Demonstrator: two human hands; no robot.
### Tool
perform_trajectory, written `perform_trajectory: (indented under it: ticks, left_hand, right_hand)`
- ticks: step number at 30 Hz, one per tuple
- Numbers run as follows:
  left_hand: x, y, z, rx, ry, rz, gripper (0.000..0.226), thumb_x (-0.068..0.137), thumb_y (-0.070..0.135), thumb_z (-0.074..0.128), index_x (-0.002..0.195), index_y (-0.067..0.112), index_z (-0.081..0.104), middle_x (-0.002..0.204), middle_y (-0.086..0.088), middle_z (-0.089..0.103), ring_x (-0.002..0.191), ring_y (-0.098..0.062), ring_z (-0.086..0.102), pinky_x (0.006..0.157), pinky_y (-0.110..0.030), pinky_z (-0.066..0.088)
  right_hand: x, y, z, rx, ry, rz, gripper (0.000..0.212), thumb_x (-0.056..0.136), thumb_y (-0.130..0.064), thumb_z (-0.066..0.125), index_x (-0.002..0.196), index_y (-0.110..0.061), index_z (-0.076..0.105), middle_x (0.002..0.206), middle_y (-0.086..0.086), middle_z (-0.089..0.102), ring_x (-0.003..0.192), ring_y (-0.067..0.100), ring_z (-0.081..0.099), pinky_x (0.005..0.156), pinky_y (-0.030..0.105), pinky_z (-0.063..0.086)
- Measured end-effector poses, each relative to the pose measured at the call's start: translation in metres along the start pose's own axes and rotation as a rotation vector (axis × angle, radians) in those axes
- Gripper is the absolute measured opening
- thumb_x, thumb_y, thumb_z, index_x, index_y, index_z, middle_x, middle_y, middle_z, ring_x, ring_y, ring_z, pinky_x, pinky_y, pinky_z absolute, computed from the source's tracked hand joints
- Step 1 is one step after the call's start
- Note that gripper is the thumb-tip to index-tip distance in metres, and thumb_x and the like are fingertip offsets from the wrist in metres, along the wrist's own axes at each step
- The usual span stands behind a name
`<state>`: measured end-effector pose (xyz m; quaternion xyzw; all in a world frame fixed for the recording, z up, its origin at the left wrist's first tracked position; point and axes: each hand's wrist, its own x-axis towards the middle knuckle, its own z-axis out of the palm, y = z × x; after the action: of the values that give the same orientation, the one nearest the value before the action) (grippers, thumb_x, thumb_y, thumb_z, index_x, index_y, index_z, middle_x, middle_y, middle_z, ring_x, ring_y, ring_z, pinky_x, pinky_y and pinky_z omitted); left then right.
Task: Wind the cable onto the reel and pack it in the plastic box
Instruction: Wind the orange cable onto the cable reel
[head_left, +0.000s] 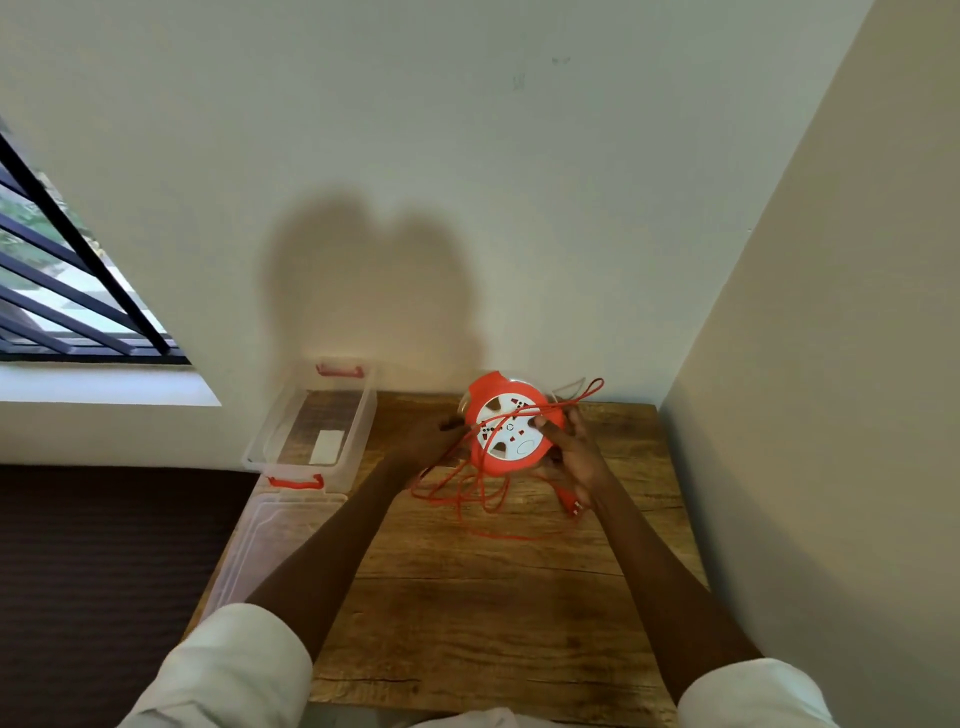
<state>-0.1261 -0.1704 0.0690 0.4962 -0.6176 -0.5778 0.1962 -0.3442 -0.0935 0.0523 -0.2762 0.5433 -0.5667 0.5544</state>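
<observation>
An orange cable reel (511, 428) with a white socket face is held tilted above the back of the wooden table (483, 597). My right hand (574, 449) grips its right rim, thumb on the face. At the reel's left edge my left hand (434, 434) pinches the orange cable (467, 493). The cable crosses the reel's face, loops out past its upper right, and hangs in loose tangles on the table below. The clear plastic box (311, 423) with orange latches stands open at the table's back left.
The box's clear lid (265, 545) lies flat along the table's left edge, in front of the box. White walls close in behind and on the right. A barred window (67, 291) is at the left, dark floor below it.
</observation>
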Motion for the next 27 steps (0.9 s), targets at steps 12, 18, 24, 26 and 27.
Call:
perform_trajectory:
  ticks: [12, 18, 24, 26, 27]
  left_hand:
    - [-0.001, -0.007, 0.003, -0.284, 0.257, 0.100, 0.038, 0.097, 0.026, 0.065, 0.122, -0.002, 0.060, 0.114, -0.019, 0.069, 0.102, -0.035, 0.070, 0.085, -0.047, 0.061]
    - [0.003, 0.001, -0.019, -0.436, 0.480, 0.141, 0.039, 0.097, 0.031, 0.064, 0.124, 0.005, 0.058, 0.108, -0.005, 0.070, 0.094, -0.018, 0.069, 0.060, -0.018, 0.057]
    - [0.012, 0.001, -0.038, -0.424, 0.537, 0.146, 0.042, 0.098, 0.035, 0.061, 0.127, 0.004, 0.056, 0.114, -0.016, 0.067, 0.094, -0.024, 0.066, 0.064, -0.022, 0.054]
    - [0.015, 0.003, -0.041, -0.416, 0.545, 0.155, 0.043, 0.099, 0.034, 0.060, 0.129, 0.004, 0.056, 0.116, -0.017, 0.067, 0.096, -0.024, 0.067, 0.063, -0.019, 0.054]
    - [0.016, 0.004, -0.041, -0.414, 0.547, 0.158, 0.042, 0.099, 0.034, 0.060, 0.129, 0.004, 0.056, 0.118, -0.015, 0.067, 0.099, -0.025, 0.067, 0.064, -0.019, 0.055]
  right_hand:
    - [0.008, -0.013, -0.009, 0.047, 0.127, 0.175, 0.033, 0.101, -0.042, 0.053, 0.080, -0.019, 0.063, 0.088, 0.003, 0.074, 0.077, 0.020, 0.069, 0.067, 0.033, 0.049]
    - [0.005, -0.005, -0.025, -0.372, 0.137, 0.326, 0.038, 0.104, -0.030, 0.046, 0.067, -0.018, 0.047, 0.058, 0.003, 0.054, 0.043, 0.012, 0.047, 0.045, 0.021, 0.033]
    - [-0.005, -0.006, -0.047, -1.294, 0.108, 0.241, 0.045, 0.105, -0.048, 0.037, 0.113, -0.014, 0.065, 0.110, 0.011, 0.070, 0.100, 0.029, 0.068, 0.097, 0.044, 0.054]
    - [-0.007, -0.009, -0.049, -1.402, 0.155, 0.203, 0.046, 0.103, -0.052, 0.038, 0.122, -0.018, 0.062, 0.118, 0.008, 0.069, 0.108, 0.029, 0.068, 0.100, 0.043, 0.052]
    - [-0.005, -0.011, -0.048, -1.416, 0.172, 0.178, 0.044, 0.103, -0.051, 0.040, 0.124, -0.019, 0.062, 0.119, 0.007, 0.070, 0.108, 0.028, 0.068, 0.100, 0.042, 0.052]
